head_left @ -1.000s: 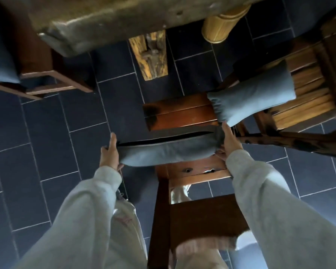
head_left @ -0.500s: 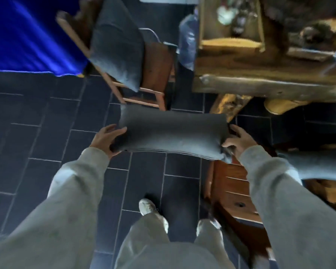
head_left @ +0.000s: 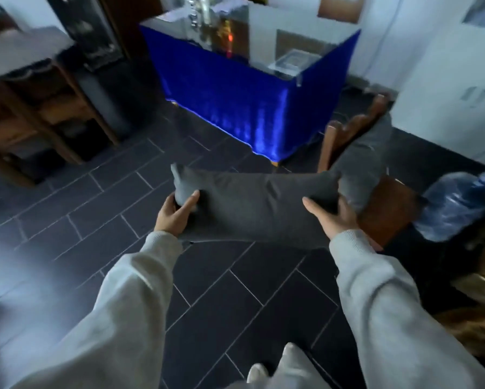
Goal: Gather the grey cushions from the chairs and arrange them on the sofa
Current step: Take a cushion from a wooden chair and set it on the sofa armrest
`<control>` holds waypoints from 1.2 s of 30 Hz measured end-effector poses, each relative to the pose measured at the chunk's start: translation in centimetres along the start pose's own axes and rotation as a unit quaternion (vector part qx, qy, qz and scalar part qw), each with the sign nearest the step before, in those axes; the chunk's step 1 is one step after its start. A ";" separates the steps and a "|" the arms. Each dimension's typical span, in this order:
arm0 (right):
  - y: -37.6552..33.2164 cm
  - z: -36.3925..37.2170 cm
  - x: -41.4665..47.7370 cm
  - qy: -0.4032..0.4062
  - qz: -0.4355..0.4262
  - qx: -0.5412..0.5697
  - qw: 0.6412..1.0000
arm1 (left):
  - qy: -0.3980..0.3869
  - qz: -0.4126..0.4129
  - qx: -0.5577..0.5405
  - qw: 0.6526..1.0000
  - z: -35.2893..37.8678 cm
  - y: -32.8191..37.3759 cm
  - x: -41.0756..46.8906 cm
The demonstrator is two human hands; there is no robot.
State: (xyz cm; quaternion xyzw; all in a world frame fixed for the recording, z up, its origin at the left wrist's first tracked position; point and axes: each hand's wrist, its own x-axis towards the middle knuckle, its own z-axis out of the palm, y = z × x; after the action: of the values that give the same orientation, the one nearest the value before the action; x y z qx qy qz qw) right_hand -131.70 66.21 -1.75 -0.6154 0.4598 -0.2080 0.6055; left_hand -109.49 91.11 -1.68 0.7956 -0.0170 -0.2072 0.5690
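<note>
I hold a grey cushion [head_left: 252,206] flat in front of me above the dark tiled floor. My left hand [head_left: 175,213] grips its left end and my right hand [head_left: 332,217] grips its right end. A second grey cushion [head_left: 364,161] leans against the back of a wooden chair [head_left: 390,203] just to the right, partly hidden behind the held cushion. No sofa is in view.
A table draped in blue cloth [head_left: 235,102] stands ahead. Wooden furniture [head_left: 33,116] fills the left side. A large water bottle [head_left: 457,206] lies right of the chair, with a wooden table edge [head_left: 476,327] at lower right. Dark floor tiles [head_left: 95,220] stretch ahead-left.
I have lifted the cushion off a chair and turned left with it. The view rose from the floor under the table to the room with the blue-draped table.
</note>
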 end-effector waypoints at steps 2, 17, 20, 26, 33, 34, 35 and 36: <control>-2.0 4.4 1.2 -0.020 -0.022 -0.017 0.999 | 0.041 0.020 -0.015 0.999 -2.9 0.3 1.0; -14.0 32.6 14.3 -0.231 -0.087 -0.043 0.968 | 0.307 0.035 -0.202 0.929 -19.5 0.4 13.9; -17.5 38.6 14.5 -0.291 -0.124 -0.044 0.948 | 0.363 0.039 -0.233 0.901 -23.2 0.8 15.3; -21.1 54.2 11.2 -0.389 -0.178 -0.048 0.903 | 0.467 0.035 -0.271 0.841 -33.0 -0.4 16.2; -20.0 73.6 2.3 -0.449 -0.208 -0.091 0.864 | 0.523 0.023 -0.278 0.805 -49.2 -6.0 17.6; -19.8 76.5 0.7 -0.457 -0.212 -0.097 0.858 | 0.534 0.023 -0.271 0.801 -51.9 -6.8 17.9; -19.7 79.2 -1.0 -0.468 -0.216 -0.107 0.850 | 0.542 0.023 -0.264 0.797 -54.6 -7.5 18.0; -19.6 81.7 -2.7 -0.478 -0.216 -0.116 0.844 | 0.549 0.023 -0.257 0.795 -57.2 -8.1 18.0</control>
State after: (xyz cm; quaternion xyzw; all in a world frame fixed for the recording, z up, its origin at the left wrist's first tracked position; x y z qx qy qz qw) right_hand -60.40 110.61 2.70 -0.7881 -0.0104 0.0408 0.6141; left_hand -74.78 140.60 0.59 0.5997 0.3339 0.2805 0.6710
